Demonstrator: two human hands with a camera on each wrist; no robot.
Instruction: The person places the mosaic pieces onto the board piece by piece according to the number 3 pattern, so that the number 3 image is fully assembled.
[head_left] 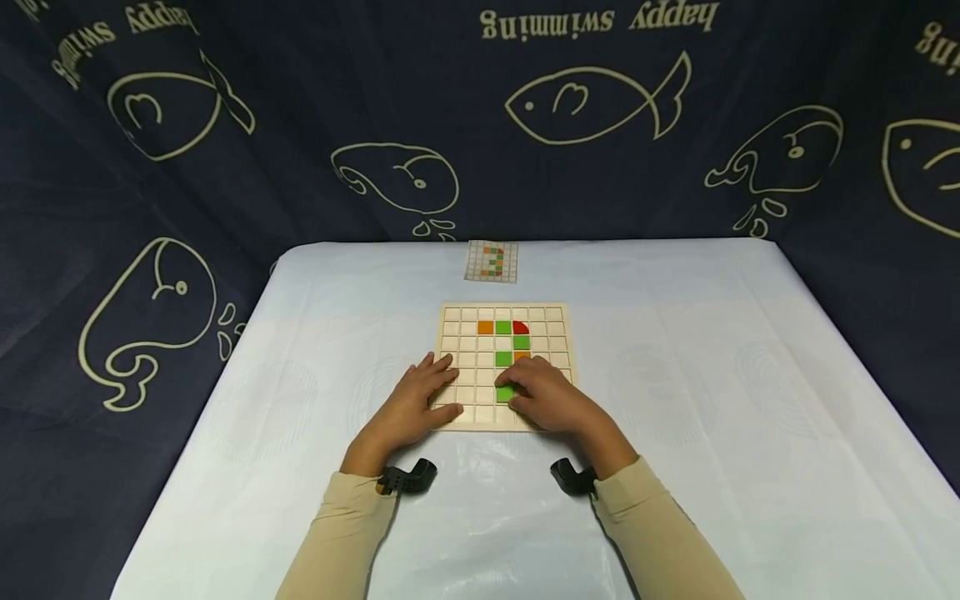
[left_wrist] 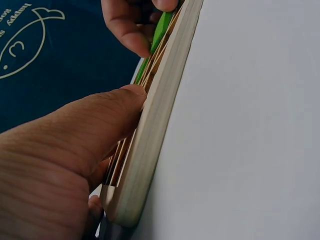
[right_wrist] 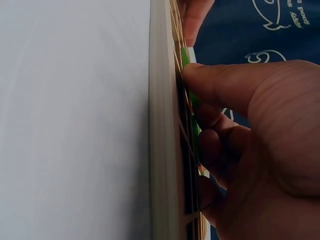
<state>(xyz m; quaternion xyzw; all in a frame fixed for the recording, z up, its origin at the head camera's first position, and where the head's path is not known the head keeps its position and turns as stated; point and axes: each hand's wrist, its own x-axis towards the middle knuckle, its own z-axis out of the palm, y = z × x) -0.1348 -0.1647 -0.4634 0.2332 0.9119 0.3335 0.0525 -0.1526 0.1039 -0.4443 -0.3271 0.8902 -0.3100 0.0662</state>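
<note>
A pale wooden grid board (head_left: 467, 396) lies on the table, with orange, green and red pieces in some cells. My right hand (head_left: 551, 396) is over its lower right part and pinches a green square tile (head_left: 504, 394) between thumb and fingers. In the left wrist view that green tile (left_wrist: 161, 31) stands tilted on the board. My left hand (head_left: 408, 408) rests on the board's left side with fingers spread, its thumb (left_wrist: 122, 102) touching near the front rim. Above the right fingers sit an orange tile (head_left: 522, 357) and another green tile (head_left: 503, 358); the right hand hides some cells.
Behind the board lies a small pattern card (head_left: 491, 262) showing a similar coloured figure on a grid. A white cloth (head_left: 675, 375) covers the table. Dark blue fabric (head_left: 300, 100) with fish and whale drawings hangs around its far side. Each wrist wears a black camera mount (head_left: 408, 477).
</note>
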